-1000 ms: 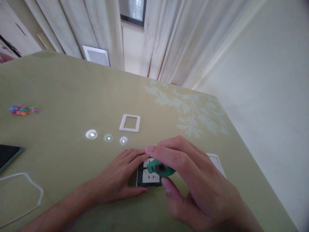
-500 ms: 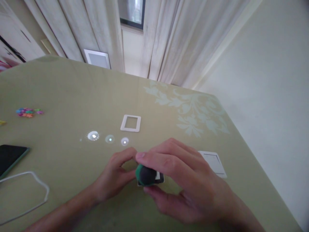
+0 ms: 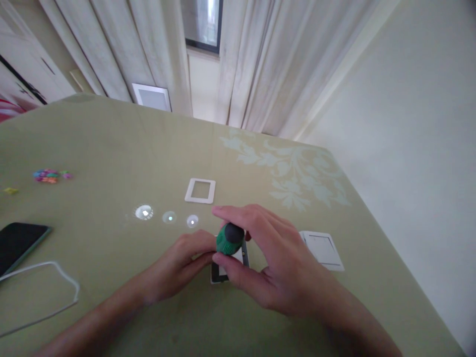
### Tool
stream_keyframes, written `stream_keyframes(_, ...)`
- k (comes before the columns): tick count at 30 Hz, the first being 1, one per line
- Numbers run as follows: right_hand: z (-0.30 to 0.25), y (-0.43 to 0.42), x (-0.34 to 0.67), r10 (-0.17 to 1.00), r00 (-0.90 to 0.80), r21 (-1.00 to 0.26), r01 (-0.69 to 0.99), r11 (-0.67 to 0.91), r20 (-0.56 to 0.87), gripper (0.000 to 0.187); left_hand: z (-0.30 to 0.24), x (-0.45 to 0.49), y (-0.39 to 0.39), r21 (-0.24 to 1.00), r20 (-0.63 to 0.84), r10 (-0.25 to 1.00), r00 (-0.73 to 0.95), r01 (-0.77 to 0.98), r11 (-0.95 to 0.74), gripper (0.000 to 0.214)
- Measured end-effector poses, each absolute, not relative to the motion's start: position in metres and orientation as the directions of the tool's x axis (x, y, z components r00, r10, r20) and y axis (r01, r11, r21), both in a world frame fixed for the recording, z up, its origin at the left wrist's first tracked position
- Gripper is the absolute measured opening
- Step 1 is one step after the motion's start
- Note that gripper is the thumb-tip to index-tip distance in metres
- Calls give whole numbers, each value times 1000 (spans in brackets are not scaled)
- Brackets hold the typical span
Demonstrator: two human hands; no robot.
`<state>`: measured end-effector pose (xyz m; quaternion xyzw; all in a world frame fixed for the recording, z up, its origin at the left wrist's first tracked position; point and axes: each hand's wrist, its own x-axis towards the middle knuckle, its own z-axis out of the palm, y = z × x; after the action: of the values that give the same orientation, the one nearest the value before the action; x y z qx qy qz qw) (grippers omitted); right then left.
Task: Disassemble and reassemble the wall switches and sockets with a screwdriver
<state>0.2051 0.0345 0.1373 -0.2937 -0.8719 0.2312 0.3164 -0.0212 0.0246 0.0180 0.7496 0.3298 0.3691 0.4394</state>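
My right hand [image 3: 271,263] is closed round a screwdriver [image 3: 228,240] with a green, black-ended handle, its thumb and fingers on either side of the grip. The handle stands nearly upright, and its tip is hidden beneath it. Under it lies a small device [image 3: 219,274] with a black border and a pale middle, partly covered by my fingers. With fingers pinched together, my left hand [image 3: 182,265] grips the left edge of this device.
A white rectangular frame [image 3: 189,190] lies beyond my hands, and a white panel [image 3: 327,252] lies to the right. Leftward are a dark phone-like slab [image 3: 22,240], a white cable [image 3: 70,277], small colourful pieces [image 3: 48,175] and a yellow piece [image 3: 11,190]. The table's right edge borders a wall.
My right hand and the screwdriver have moved up, away from me, over the device. More of the device's lower left corner and right side now shows. The view has shifted slightly.
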Motion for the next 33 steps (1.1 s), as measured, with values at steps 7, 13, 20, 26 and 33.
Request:
stream_keyframes(7,135,37,205,670,-602,-599,363,714,435,44,15,-19,28,936,218,896,388,177,-305,27)
stream_keyframes(13,133,38,206,691,-587,-613,376,695,423,45,15,-21,31,941,227,880,418,138,-308,35)
stream_keyframes(20,133,38,205,679,-606,-615,364,700,414,46,19,-21,30,925,278,865,418,126,-358,35)
stream_keyframes(26,133,38,205,677,-606,-627,346,698,419,48,18,-20,27,933,255,901,351,155,-324,29)
stream_keyframes(33,131,38,204,650,-611,-610,319,725,452,46,13,-20,23,943,228,934,274,176,-282,37)
